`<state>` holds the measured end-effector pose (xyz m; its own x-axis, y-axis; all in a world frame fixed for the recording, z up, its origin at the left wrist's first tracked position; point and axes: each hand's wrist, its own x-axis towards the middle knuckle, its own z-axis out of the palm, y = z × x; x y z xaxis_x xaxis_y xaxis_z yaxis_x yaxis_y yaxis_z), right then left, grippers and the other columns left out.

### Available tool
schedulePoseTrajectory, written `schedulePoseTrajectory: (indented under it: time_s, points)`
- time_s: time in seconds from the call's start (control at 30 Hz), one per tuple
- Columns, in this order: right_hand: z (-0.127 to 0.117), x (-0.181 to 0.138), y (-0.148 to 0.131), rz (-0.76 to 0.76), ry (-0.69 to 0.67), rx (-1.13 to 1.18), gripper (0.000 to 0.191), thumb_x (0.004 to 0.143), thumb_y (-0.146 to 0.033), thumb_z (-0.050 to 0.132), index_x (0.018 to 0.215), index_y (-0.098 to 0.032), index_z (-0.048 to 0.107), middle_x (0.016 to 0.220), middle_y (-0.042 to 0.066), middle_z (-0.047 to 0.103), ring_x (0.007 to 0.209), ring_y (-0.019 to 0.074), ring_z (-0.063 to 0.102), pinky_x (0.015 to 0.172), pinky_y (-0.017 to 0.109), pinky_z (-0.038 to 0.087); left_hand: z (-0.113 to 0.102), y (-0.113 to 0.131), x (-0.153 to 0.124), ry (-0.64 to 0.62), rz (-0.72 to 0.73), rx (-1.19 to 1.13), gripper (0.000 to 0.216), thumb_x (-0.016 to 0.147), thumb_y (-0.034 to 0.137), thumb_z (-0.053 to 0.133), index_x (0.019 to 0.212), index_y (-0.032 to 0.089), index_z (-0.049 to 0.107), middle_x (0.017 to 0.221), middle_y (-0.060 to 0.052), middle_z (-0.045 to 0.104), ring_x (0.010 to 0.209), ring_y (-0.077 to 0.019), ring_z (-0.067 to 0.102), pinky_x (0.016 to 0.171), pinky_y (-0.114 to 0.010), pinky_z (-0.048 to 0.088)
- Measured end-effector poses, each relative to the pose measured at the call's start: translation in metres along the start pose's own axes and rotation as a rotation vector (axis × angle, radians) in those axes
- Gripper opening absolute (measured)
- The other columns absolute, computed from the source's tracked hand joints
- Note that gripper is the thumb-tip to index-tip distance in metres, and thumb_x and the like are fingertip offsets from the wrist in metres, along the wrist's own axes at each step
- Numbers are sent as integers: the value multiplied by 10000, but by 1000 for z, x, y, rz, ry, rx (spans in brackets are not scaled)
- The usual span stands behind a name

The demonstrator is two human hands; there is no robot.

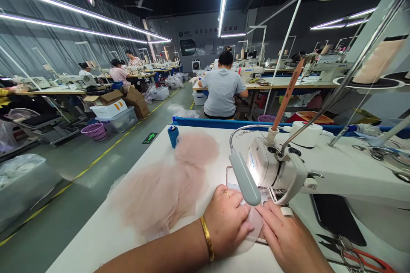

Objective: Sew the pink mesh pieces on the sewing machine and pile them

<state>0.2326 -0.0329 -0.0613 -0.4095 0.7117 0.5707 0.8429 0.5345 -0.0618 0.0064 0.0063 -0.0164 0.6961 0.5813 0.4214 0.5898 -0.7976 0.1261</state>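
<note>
A piece of sheer pale fabric (255,224) lies at the needle area of a white sewing machine (320,170). My left hand (226,219), with a ring and a gold bangle, is closed on the fabric's left side, fingers curled over it. From the right, my right hand (283,228) grips the fabric's edge, its fingertips close to the left ones. A grey lamp head (245,177) hangs just above the fingers and hides the needle and part of the fabric. To the left, a loose heap of sheer pinkish fabric (156,196) spreads over the white tabletop (96,239).
Orange-handled scissors (358,256) and a black phone (338,217) lie right of my right hand. A blue thread spool (173,136) stands at the table's far left corner. A white thread cone (306,133) sits behind the machine head. Ahead, a person in grey (223,89) sits sewing.
</note>
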Motion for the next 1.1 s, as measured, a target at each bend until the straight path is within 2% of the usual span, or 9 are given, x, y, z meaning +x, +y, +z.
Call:
schedulePoseTrajectory:
  time_s: [0.13,0.2,0.3,0.37,0.57,0.73,0.83,0.97,1.1]
  points:
    - [-10,0,-3,-80,37,75,390,987,-160,503,1338,-217,664,1078,102,779,877,248,772,662,334,629,-18,3,-3,-187,-21,-73,652,724,739,844,1027,183,687,1111,-108,697,1021,-324,653,991,-546,497]
    - [-12,1,-4,-90,-3,103,279,1001,-173,520,1201,-247,700,1139,97,767,884,235,764,707,331,639,-21,6,-6,-221,-7,-69,522,746,619,840,969,185,653,1093,-104,680,1025,-324,641,974,-533,493]
    - [-13,3,-6,-80,-41,192,199,1029,-186,529,1100,-266,697,1138,75,765,892,226,752,741,324,634,-15,5,-8,-177,5,-64,133,815,232,684,895,192,585,1051,-95,676,998,-288,628,938,-469,499]
    - [-12,5,-7,-34,-31,282,204,1054,-189,514,1126,-267,689,1102,67,771,900,218,752,756,310,631,-7,1,-5,-132,-19,-95,134,787,119,594,876,204,541,975,-75,665,906,-250,611,861,-397,511]
    - [-7,4,-1,204,-34,412,181,1105,-321,533,1174,-290,697,1078,40,799,927,202,784,776,276,645,9,-9,13,-28,-161,-366,182,785,102,513,925,215,536,886,-41,648,795,-212,582,781,-313,505]
    - [-4,0,3,283,-39,395,232,1101,-417,548,1128,-284,736,963,31,816,677,181,750,537,239,582,8,-12,19,-70,-143,-432,205,722,121,607,904,205,655,875,-24,671,799,-210,598,803,-311,506]
    - [-7,4,-2,295,-48,431,240,1111,-417,528,1118,-288,730,951,21,811,690,175,749,548,231,580,7,-17,19,-94,-158,-434,175,804,83,594,852,196,718,845,-17,674,789,-197,615,797,-305,500]
    - [-13,12,-10,202,-41,445,237,1123,-340,473,1055,-279,691,934,23,785,803,188,765,681,253,618,6,-20,18,-105,-112,-381,167,829,98,646,878,195,773,872,-23,671,822,-202,623,804,-322,494]
    - [-20,13,-10,-27,-38,335,267,1088,-219,436,988,-263,680,862,32,750,722,196,718,714,297,597,1,-15,10,-120,44,-228,95,814,151,724,875,204,775,931,-47,664,879,-228,589,791,-357,457]
